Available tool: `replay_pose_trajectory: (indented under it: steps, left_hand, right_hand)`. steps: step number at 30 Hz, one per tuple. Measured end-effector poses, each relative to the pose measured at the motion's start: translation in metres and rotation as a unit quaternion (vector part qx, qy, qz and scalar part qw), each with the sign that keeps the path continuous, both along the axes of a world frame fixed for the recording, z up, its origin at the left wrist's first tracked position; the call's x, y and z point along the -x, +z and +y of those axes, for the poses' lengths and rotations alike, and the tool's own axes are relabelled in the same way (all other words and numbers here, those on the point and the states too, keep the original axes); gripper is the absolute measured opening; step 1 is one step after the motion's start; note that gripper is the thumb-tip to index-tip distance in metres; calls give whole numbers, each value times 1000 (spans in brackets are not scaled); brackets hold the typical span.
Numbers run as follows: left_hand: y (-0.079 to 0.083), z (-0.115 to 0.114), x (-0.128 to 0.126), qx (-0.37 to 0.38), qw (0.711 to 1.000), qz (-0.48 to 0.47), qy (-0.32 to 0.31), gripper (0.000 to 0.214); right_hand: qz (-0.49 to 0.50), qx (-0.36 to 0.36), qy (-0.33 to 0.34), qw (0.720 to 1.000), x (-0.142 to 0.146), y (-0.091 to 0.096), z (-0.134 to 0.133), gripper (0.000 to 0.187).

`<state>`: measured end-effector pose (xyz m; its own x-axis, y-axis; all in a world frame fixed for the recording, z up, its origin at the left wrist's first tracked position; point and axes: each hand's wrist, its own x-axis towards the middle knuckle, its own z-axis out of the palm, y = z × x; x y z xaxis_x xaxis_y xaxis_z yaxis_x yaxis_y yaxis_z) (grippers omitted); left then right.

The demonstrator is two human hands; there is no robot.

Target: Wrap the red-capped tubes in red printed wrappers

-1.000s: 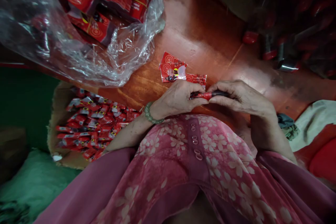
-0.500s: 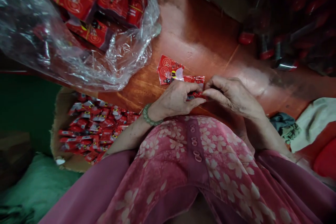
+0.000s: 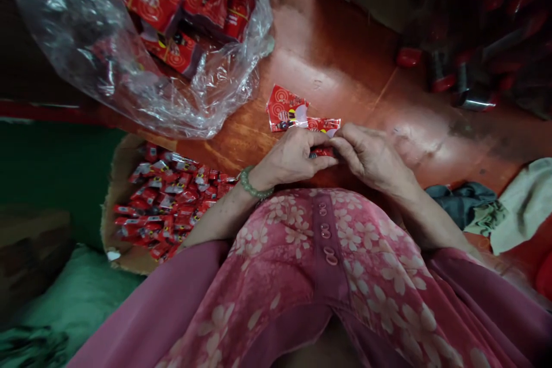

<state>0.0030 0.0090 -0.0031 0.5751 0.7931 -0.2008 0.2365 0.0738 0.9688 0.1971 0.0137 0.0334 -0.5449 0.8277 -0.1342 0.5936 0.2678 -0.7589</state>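
My left hand (image 3: 293, 156) and my right hand (image 3: 366, 155) meet over the edge of a reddish wooden table (image 3: 336, 52), fingertips pinched together on a small red packet (image 3: 321, 152). Only a sliver of the packet shows between the fingers. Just beyond the hands a few flat red wrappers (image 3: 288, 110) lie on the wood. A green bead bracelet (image 3: 252, 185) circles my left wrist.
A clear plastic bag (image 3: 142, 57) holding bundles of red packets lies at the table's far left. Below the table, at my left, a cardboard box (image 3: 116, 195) holds several filled red packets. Dark red-capped items (image 3: 457, 80) crowd the far right. Cloths (image 3: 487, 207) lie at right.
A second ago a dark, red-tipped stick showed between my hands. My right hand has slid left towards the left one, and now only the small red packet shows.
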Motion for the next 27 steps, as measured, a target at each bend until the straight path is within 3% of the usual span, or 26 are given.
replay_pose_trajectory:
  steps: [6, 10, 15, 18, 20, 23, 25, 27]
  left_hand:
    - [10, -6, 4, 36, 999, 20, -20, 23]
    - [15, -14, 7, 18, 999, 38, 15, 29]
    - [10, -12, 4, 85, 996, -28, 27, 26]
    - [13, -6, 12, 141, 985, -64, 70, 31]
    - [15, -3, 21, 165, 968, -117, 147, 47]
    - [12, -7, 30, 195, 916, -253, 241, 70]
    - [5, -15, 26, 227, 884, -322, 252, 67]
    - [-1, -23, 16, 252, 870, -343, 249, 50]
  right_hand:
    - [78, 74, -10, 994, -7, -11, -2, 47]
    - [99, 47, -26, 994, -6, -9, -6, 48]
    - [113, -32, -59, 991, 4, -13, -17, 50]
    - [166, 27, -131, 977, 7, -16, -20, 50]
    - [210, 91, -208, 951, 9, -18, -20, 51]
    - [272, 154, -302, 901, 15, -22, -15, 53]
    - [301, 180, -317, 881, 21, -25, -11, 54]
    - [313, 199, -311, 875, 27, -27, -7, 56]
